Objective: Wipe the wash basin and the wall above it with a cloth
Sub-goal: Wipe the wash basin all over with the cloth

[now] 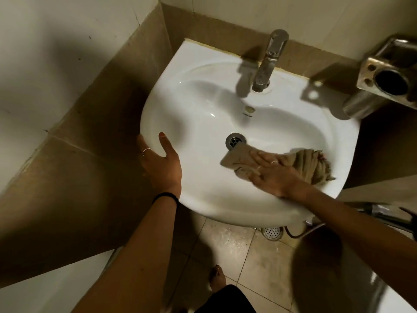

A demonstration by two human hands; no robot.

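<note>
A: What stands at the far left?

B: A tiled side wall (74,114), pale above and brown below. Against it comes the left hand (161,163), set on the left rim of the white wash basin (198,105). The thumb lies on top of the rim, the fingers (144,146) reach down over the outer edge, straight and relaxed, gripping nothing. A ring sits on one finger and a dark band circles the wrist.

A: And in the middle?

B: The drain (235,141) lies at the bottom of the bowl, with the metal tap (269,59) rising behind it at the back edge, under the pale back wall (293,14).

A: Where is the cloth?

B: The beige cloth (309,164) lies inside the bowl, its left corner touching the drain, its bunched end near the right rim. The right hand (273,175) presses flat upon it, fingers straight and spread, not curled round it. The hand is slightly blurred.

A: Further right?

B: A metal holder (388,80) is fixed to the wall beside the basin. Below, the tiled floor (228,245) shows a round floor drain (272,232) and a bare foot (217,279).
</note>
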